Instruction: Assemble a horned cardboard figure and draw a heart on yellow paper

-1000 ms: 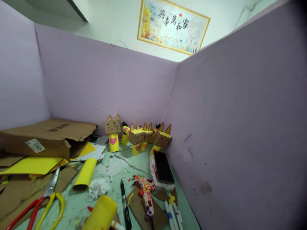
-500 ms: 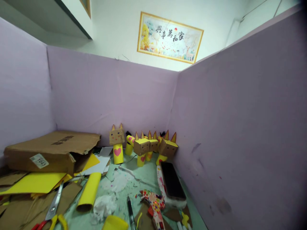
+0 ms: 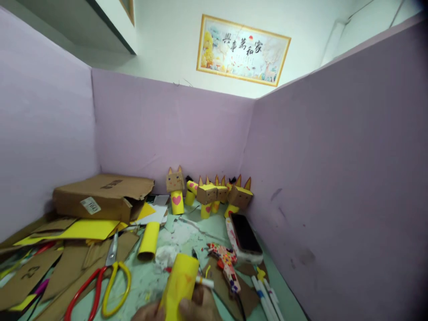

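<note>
At the bottom edge my right hand (image 3: 200, 305) grips a yellow paper tube (image 3: 180, 285), with the thumb across its front. A patch of skin left of the tube, which may be my left hand (image 3: 147, 314), is cut off by the frame, and I cannot tell whose fingers they are. A red-and-white marker (image 3: 204, 281) shows just behind the tube. A second yellow tube (image 3: 149, 240) lies on the green table further back. Several small figures (image 3: 207, 196) with cardboard box heads and yellow tube bodies stand in the back corner.
Red and yellow scissors (image 3: 100, 281) lie on cardboard scraps at the left. A torn cardboard box (image 3: 100, 196) and yellow sheets (image 3: 83, 229) sit behind them. A phone (image 3: 245, 238), a patterned glue gun (image 3: 227, 265) and white markers (image 3: 265, 290) lie on the right. Purple partition walls (image 3: 334, 178) close three sides.
The view dropped and shifted, so the scissors and more of the table's left side show again. The yellow tube rose into view and my hand now appears around it.
</note>
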Available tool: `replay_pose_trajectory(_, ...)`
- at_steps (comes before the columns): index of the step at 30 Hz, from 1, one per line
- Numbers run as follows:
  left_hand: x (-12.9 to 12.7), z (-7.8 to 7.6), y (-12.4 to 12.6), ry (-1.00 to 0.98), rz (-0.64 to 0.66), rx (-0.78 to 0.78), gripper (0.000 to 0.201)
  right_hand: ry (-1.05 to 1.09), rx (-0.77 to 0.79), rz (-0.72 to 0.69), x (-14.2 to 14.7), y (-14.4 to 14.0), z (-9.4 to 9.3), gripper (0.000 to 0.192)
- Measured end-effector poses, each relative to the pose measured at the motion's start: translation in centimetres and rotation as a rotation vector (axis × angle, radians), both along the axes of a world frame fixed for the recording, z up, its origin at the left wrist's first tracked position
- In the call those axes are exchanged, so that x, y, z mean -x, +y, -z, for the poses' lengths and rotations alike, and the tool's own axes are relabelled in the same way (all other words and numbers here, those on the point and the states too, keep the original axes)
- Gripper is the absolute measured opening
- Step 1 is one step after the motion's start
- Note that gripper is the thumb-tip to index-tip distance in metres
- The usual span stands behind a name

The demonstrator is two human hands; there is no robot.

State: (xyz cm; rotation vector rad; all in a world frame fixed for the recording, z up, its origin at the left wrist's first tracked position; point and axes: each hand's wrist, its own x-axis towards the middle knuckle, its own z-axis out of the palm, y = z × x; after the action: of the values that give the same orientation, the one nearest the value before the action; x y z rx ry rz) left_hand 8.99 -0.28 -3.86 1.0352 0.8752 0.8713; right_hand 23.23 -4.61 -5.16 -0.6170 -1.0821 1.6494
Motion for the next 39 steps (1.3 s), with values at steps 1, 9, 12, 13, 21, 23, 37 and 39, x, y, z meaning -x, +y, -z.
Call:
replay_pose_trajectory(1,0.0,1.0,-1.1,0.01,0.021,0.023,0.037,0.038,0.01,0.029,-0.2,0.2,0.0,0.043)
replay_pose_trajectory(9,-1.5,0.7,-3.6,-0.004,0.084,-0.079,0.068,0.121,0.132,0.399,-1.5,0.6,-0.3,0.035)
replay_pose_trajectory(12,-1.6,0.2,-3.8,0.041,0.073,-0.075,0.059,0.138,0.114,0.397,-1.1,0.5,-0.5,0.038)
replay_pose_trajectory(13,-1.6,0.2,-3.8,0.03,0.061,-0.052,0.058,0.156,0.099,0.389,-0.9,0.4,-0.7,0.039)
replay_pose_trajectory(21,-0.9,0.0,-3.9,-0.1,0.085,0.071,0.054,0.313,0.216,0.234,-0.9,0.2,-1.1,0.029)
replay_pose_trajectory(23,-1.0,0.0,-4.1,-0.109,0.124,0.067,0.054,0.324,0.267,0.204,-1.0,0.3,-1.0,0.026)
replay_pose_trajectory(37,-1.2,0.5,-4.7,-0.165,-0.037,0.223,0.047,0.185,0.127,0.197,-0.1,-0.7,-0.3,0.043)
replay_pose_trajectory(39,-1.3,0.8,-4.6,-0.152,-0.032,0.202,0.049,0.168,0.112,0.231,-0.1,-0.6,-0.3,0.045)
